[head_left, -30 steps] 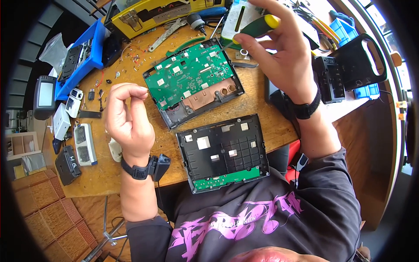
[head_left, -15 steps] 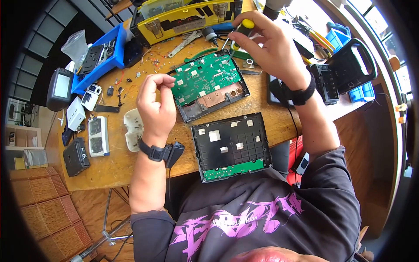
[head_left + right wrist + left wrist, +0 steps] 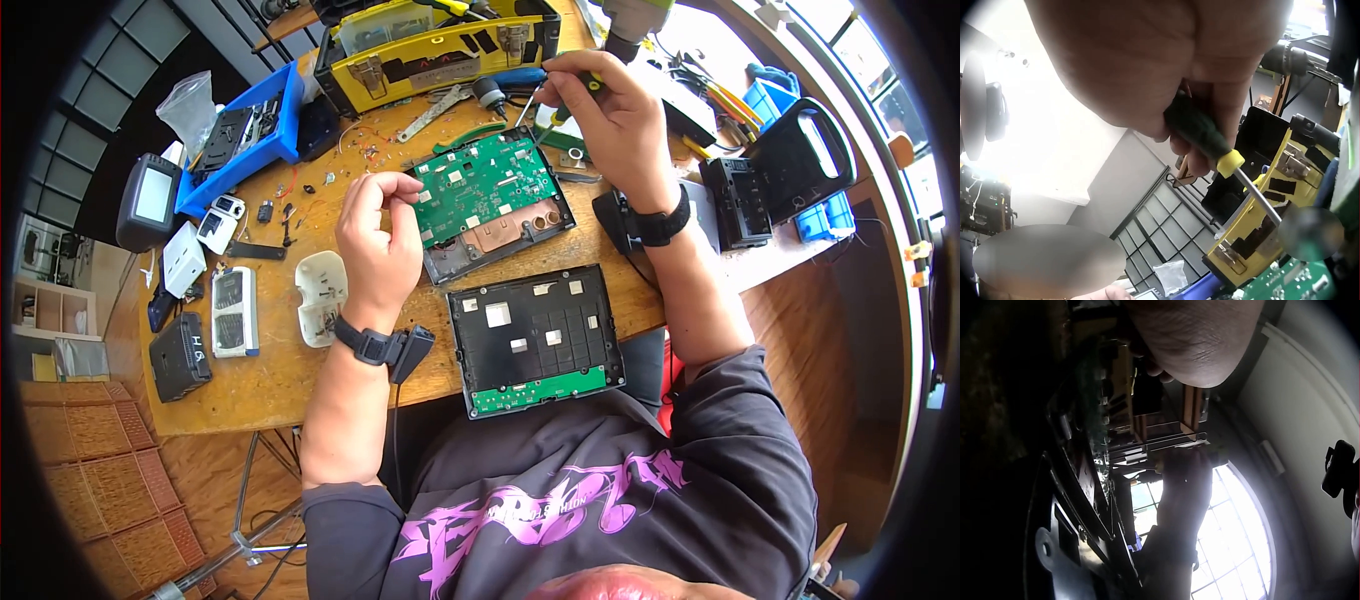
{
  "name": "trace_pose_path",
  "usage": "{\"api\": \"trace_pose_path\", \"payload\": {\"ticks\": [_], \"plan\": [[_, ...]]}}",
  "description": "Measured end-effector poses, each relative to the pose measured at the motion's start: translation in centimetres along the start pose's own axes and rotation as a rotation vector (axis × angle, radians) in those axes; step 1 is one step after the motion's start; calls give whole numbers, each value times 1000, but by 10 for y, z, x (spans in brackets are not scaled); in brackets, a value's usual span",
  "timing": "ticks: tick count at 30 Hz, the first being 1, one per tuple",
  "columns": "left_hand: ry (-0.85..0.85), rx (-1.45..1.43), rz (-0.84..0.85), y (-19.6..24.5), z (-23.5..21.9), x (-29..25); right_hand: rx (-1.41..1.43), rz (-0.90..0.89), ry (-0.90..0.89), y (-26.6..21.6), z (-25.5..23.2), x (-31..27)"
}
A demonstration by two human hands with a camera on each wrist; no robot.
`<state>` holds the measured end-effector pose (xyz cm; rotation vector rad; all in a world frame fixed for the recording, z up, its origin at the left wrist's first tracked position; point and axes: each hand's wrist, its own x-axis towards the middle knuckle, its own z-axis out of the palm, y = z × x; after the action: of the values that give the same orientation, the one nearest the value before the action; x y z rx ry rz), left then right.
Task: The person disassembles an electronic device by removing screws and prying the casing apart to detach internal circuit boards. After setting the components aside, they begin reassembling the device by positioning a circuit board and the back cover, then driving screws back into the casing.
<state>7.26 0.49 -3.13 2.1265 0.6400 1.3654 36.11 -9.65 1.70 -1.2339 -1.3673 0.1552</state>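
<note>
My right hand grips a screwdriver with a dark green handle and yellow collar. Its metal shaft slants down to the far right corner of a green circuit board. That board sits in a black housing, with a copper-coloured plate along its near side. At the board's left edge is my left hand, fingers loosely curled, with nothing seen between thumb and forefinger. Nearer my body lies a black cover with white pads and a narrow green board strip.
A yellow toolbox stands behind the board, near a blue bin of parts. A white tray with small pieces is left of the left hand. Devices line the left edge. A black case stands at the right.
The head view has swung, shifting the table rightward. The screwdriver has come down from its raised, slanted position towards the board's far right corner. The left hand has come nearer the board's left edge.
</note>
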Motion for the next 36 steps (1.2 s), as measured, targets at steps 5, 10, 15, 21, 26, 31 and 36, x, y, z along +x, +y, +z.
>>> {"api": "trace_pose_path", "payload": {"ticks": [5,10,15,21,26,31,36], "plan": [[-51,15,-37,0,-3,-2,129,-83,-3,2,-1,0],[-44,22,-45,-1,-4,-1,72,-140,-7,9,-10,-1],[-56,34,-48,-1,-3,-2,63,-75,33,10,-15,-3],[-54,-23,-87,-1,-1,-3,8,-220,23,3,-13,-2],[-51,-12,-83,-4,-3,-3,-89,-247,59,-1,-15,-3],[-49,-3,-118,-8,-4,-3,30,-239,22,-5,-8,-3],[-62,-36,-118,-8,-4,-4,-152,-263,133,0,-10,-3]]}}
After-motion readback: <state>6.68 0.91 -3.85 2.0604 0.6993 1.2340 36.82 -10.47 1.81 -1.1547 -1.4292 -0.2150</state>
